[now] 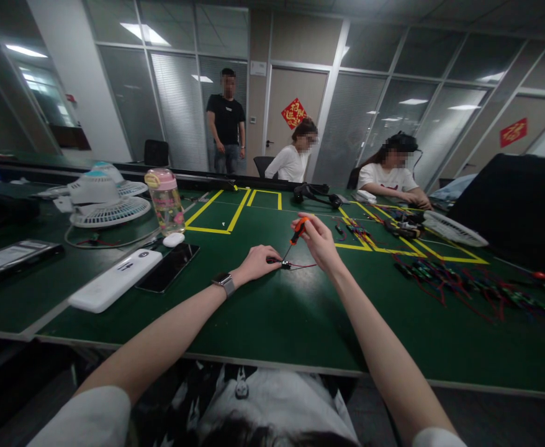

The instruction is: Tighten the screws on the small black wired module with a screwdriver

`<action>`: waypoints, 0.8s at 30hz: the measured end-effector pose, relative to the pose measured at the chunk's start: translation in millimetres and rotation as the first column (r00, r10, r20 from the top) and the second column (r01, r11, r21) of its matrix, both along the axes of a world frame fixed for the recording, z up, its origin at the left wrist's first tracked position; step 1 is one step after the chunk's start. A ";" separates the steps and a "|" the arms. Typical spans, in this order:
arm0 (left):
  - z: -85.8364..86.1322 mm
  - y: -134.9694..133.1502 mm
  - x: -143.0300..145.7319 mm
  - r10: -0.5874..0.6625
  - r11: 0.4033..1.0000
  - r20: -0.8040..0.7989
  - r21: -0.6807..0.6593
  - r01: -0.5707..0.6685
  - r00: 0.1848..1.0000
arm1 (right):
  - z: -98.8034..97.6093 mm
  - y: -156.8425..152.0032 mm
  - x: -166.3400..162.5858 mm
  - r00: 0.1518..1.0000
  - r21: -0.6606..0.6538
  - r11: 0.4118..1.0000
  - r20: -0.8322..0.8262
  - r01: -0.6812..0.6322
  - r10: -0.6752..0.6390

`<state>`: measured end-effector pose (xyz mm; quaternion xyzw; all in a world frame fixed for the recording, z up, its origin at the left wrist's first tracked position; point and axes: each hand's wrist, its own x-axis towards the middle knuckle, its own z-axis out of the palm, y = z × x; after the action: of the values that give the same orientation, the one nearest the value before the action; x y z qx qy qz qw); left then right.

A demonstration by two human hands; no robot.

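My right hand [318, 241] grips an orange and black screwdriver [299, 230] by its handle, fingers closed round the upper end. The thin shaft slants down to the left, its tip at a small circuit board [286, 265] on the green table. Red and dark wires run out from the board to the right. My left hand [259, 263] lies low on the table at the board's left side, its fingers pinched together around dark wires by the board. Exactly what those fingertips press is partly hidden. A watch sits on the left wrist.
Left of me are a white box-like device [114, 282], a black phone [170, 268], a pink-lidded bottle [165, 202] and white fans [109, 211]. Many wired boards [477, 282] lie in a pile at right, near a dark screen [514, 211]. Yellow tape [207, 231] marks the table. Several people are beyond.
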<state>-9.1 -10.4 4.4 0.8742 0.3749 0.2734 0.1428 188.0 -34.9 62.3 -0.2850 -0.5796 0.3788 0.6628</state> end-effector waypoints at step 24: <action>0.4 -0.3 -0.3 0.001 1.000 -0.004 -0.009 -0.001 1.000 | 2.9 -8.1 -2.3 0.999 -0.013 0.999 -0.007 0.034 -0.034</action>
<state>-9.4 -10.8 4.8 0.8739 0.3769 0.2703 0.1457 185.7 -43.0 65.2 -0.2977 -0.5699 0.3719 0.6695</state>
